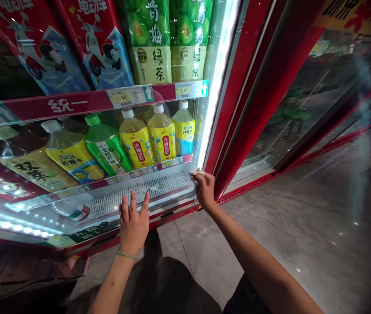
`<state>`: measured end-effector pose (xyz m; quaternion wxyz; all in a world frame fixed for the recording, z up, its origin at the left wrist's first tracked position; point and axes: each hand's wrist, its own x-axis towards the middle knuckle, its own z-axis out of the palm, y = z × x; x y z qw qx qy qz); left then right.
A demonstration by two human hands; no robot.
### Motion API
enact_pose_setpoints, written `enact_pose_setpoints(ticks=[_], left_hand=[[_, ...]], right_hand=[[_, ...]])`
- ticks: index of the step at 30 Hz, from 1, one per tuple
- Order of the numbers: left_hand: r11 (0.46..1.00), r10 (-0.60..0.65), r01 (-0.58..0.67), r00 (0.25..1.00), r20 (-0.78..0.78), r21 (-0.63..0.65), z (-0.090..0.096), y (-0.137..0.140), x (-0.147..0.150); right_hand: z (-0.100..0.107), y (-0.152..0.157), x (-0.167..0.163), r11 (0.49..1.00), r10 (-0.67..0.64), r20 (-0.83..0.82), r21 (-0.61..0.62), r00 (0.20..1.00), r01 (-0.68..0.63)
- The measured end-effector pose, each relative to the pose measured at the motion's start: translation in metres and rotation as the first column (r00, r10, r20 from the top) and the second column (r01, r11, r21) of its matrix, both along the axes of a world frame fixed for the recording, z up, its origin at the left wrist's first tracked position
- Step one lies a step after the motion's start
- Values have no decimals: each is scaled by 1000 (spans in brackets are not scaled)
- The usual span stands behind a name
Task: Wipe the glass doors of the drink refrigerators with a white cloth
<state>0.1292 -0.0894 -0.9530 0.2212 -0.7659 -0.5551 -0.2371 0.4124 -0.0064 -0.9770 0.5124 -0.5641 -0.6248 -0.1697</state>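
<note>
My right hand (pixel 205 187) is closed around a crumpled white tissue or cloth (pixel 197 173), held against the lower right of the lit glass fridge door. Fingers spread, my left hand (pixel 135 222) is at the lower part of the same glass; whether the palm presses on it I cannot tell. A thin band (pixel 126 255) circles my left wrist. Behind the glass, above my hands, stand two yellow drink bottles (pixel 136 141), a green bottle (pixel 105 150) and a yellow-blue bottle (pixel 184 131). A white wire rack (pixel 169 183) lies below them.
Red cartons (pixel 97 48) and tall green tea bottles (pixel 152 56) fill the upper shelf, above a price strip (pixel 126 97). To the right runs a red door frame (pixel 277 87) with another fridge. Grey tiled floor (pixel 270 231) spreads below. A carton (pixel 31 270) is at lower left.
</note>
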Motion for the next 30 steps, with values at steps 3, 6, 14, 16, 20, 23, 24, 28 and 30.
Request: enact_pose_setpoints(ticks=[3, 6, 14, 16, 20, 23, 24, 28, 30], left_hand=[[1000, -5, 5, 1000, 4, -23, -5, -3, -1], [999, -14, 16, 1000, 27, -46, -6, -4, -1], [995, -53, 60, 995, 81, -84, -9, -8, -12], [996, -46, 52, 996, 80, -73, -8, -7, -16], [997, -35, 40, 996, 81, -71, -5, -7, -18], [995, -41, 49, 995, 89, -89, -4, -8, -19], [994, -41, 50, 995, 90, -95, -3, -9, -19], [994, -48, 59, 993, 108, -97, -3, -9, -23], [993, -55, 66, 991, 122, -95, -3, -8, -24]], right_hand=[[-12, 7, 34, 994, -103, -131, 23, 986, 106], [-41, -5, 33, 999, -45, -137, -29, 989, 42], [-58, -18, 24, 969, 161, -83, -175, 983, -174], [-44, -2, 32, 984, 92, -131, -142, 987, -110], [-46, -2, 27, 979, 102, -141, -159, 985, -125], [-66, -25, 11, 921, 270, -64, -273, 961, -277], [-71, -31, 6, 899, 314, -47, -307, 948, -313], [-72, -32, -6, 863, 365, -43, -359, 930, -356], [-69, -26, -10, 872, 336, -80, -349, 939, -342]])
